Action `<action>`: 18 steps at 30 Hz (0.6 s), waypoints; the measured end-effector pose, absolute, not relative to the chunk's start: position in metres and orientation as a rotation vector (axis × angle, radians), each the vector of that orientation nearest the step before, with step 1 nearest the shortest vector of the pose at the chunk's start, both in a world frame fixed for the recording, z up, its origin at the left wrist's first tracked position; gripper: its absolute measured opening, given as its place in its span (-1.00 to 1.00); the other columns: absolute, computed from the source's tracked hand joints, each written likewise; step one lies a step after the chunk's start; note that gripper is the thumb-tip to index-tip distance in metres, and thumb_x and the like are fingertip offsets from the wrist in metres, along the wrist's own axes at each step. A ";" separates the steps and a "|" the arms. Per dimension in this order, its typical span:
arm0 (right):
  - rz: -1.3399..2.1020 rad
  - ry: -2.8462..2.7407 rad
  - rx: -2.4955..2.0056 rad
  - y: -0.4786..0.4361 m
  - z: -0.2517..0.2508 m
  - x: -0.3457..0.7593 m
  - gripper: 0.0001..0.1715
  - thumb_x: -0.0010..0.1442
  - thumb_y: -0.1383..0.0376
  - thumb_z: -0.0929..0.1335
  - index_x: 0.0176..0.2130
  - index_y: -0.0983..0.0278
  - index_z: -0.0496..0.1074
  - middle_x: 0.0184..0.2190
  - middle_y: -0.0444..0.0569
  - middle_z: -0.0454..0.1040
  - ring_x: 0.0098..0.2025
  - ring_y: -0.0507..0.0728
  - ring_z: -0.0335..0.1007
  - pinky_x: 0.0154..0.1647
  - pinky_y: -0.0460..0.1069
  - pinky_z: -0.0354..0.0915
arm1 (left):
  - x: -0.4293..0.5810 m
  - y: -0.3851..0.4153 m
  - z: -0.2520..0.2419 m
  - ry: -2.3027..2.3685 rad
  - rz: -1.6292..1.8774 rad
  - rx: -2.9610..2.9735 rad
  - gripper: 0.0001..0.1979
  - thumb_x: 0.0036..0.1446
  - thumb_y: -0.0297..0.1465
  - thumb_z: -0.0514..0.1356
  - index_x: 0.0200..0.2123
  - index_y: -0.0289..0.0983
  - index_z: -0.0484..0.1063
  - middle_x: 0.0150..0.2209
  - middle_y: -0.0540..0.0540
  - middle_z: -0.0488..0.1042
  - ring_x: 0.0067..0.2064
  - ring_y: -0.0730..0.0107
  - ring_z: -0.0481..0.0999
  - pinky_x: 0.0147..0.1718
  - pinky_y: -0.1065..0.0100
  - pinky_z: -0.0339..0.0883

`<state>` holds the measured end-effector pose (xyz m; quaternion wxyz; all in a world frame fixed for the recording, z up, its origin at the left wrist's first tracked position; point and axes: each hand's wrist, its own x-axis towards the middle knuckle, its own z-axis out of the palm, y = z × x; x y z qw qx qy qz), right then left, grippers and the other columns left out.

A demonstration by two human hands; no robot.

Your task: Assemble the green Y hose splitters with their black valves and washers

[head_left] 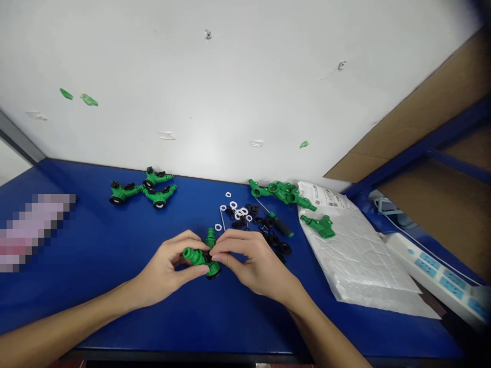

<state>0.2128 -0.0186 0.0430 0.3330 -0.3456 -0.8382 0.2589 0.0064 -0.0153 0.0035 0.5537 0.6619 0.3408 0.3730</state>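
Note:
My left hand [163, 268] grips a green Y-shaped hose splitter [195, 256] by one side, thumb in front and fingers behind. The splitter is tilted over the blue table, with one spout toward the left, another pointing away, and a black ring at its near end. My right hand [259, 263] is closed in a pinch at a small black part [207, 257] on the middle of the splitter. Fingertips hide most of that part. White washers [242, 211] and several small black parts [253, 209] lie loose just beyond my right hand.
Three green splitters [159, 197] with black fittings stand at the back left. A screwdriver [282, 225] lies right of the loose parts. Bare green splitter bodies [282, 191] sit behind it, and one [319, 226] rests on a white plastic bag [356, 260]. A power strip [433, 271] is far right.

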 end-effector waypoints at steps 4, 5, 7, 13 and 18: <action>0.712 -2.175 -0.925 -0.020 0.045 0.213 -0.81 0.29 0.35 0.34 -0.32 0.28 0.56 -0.38 -0.03 0.55 -0.42 0.04 0.46 -0.37 -0.07 0.38 | 0.005 -0.016 0.001 0.793 0.897 1.583 -0.83 0.09 -0.39 0.32 -0.21 -0.22 0.58 -0.26 -0.09 0.37 -0.32 0.38 0.46 -0.33 0.38 0.43; 0.722 -2.178 -0.931 -0.020 0.045 0.214 -0.82 0.28 0.36 0.35 -0.33 0.28 0.56 -0.38 -0.04 0.55 -0.42 0.04 0.45 -0.37 -0.07 0.37 | 0.005 -0.016 0.001 0.792 0.901 1.599 -0.84 0.09 -0.39 0.31 -0.21 -0.22 0.58 -0.25 -0.09 0.36 -0.32 0.38 0.46 -0.33 0.38 0.43; 0.753 -2.170 -0.954 -0.021 0.045 0.214 -0.84 0.26 0.38 0.36 -0.34 0.28 0.56 -0.40 -0.05 0.55 -0.43 0.03 0.44 -0.38 -0.07 0.35 | 0.005 -0.016 0.000 0.791 0.897 1.632 -0.85 0.11 -0.39 0.30 -0.20 -0.21 0.57 -0.24 -0.09 0.35 -0.31 0.37 0.45 -0.33 0.38 0.42; 0.817 -2.109 -1.013 -0.021 0.041 0.211 -0.90 0.23 0.36 0.39 -0.34 0.28 0.54 -0.46 -0.11 0.50 -0.45 0.01 0.38 -0.40 -0.09 0.29 | 0.006 -0.018 0.001 0.770 0.822 1.551 -0.88 0.15 -0.38 0.26 -0.23 -0.22 0.55 -0.13 -0.12 0.32 -0.32 0.38 0.48 -0.36 0.36 0.48; 0.831 -1.992 -0.975 -0.022 0.036 0.207 -0.89 0.22 0.33 0.41 -0.37 0.29 0.51 -0.48 -0.12 0.48 -0.45 0.00 0.38 -0.40 -0.11 0.30 | 0.007 -0.018 0.000 0.733 0.826 1.471 -0.87 0.19 -0.36 0.23 -0.21 -0.27 0.49 -0.15 -0.15 0.41 -0.34 0.39 0.49 -0.38 0.35 0.48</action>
